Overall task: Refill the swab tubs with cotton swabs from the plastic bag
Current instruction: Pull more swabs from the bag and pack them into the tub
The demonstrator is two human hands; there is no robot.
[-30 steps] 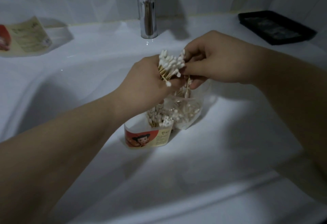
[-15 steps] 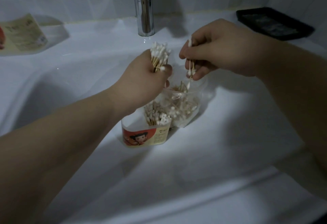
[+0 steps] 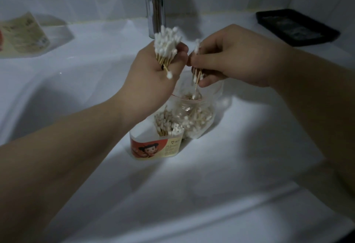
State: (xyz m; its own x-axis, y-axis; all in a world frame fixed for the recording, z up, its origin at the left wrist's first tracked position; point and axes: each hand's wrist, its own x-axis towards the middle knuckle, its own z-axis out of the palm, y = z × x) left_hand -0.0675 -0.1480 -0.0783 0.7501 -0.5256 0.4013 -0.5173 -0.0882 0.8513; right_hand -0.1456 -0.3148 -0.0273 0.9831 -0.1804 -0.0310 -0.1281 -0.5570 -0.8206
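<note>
My left hand (image 3: 151, 75) grips an upright bundle of cotton swabs (image 3: 166, 45), white tips up, wooden stems in the fist. My right hand (image 3: 230, 60) pinches a few swabs (image 3: 196, 70) right beside it, their lower tips hanging over the mouth of the clear plastic bag (image 3: 196, 116). The bag holds several loose swabs and stands in the white sink basin. Touching the bag's left side is a swab tub (image 3: 155, 146) with a red cartoon label, partly filled with upright swabs.
A chrome tap (image 3: 155, 6) rises behind my hands. On the left ledge lies a second labelled tub (image 3: 25, 33) on its side. A black tray (image 3: 295, 26) sits on the right ledge. The white basin (image 3: 211, 194) slopes toward me.
My right hand has drawn a few swabs away from the left hand's bundle and now holds them over the bag. The left hand has lifted its bundle slightly.
</note>
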